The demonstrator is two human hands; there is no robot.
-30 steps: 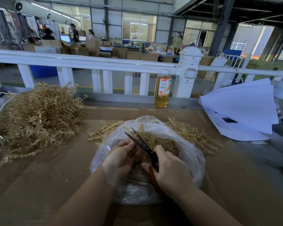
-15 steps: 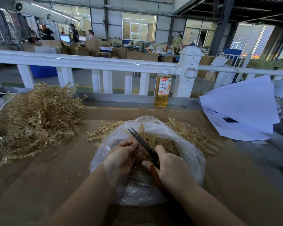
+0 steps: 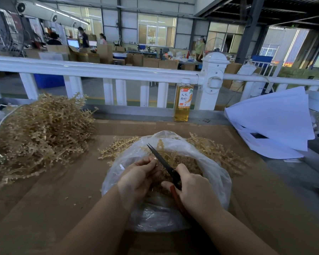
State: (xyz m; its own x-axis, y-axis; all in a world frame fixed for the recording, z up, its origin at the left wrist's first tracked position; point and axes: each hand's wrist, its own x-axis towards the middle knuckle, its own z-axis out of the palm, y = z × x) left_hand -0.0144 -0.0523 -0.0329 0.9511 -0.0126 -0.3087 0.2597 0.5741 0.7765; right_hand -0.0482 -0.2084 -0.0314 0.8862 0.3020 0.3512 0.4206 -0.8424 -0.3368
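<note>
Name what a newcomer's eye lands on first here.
Centre, close up: the right hand grips red-handled scissors over an open plastic bag, while the left hand pinches a tan sprig at the blade. Left on the table sits a big tangled pile of the same stuff. Behind stand a bottle by the white railing, and papers at right.

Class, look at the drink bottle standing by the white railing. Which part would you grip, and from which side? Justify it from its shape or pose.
Grip the drink bottle round its straight, labelled body, coming from the near side. It stands upright, with the railing close behind and the post at its right, so the front is open.
</note>
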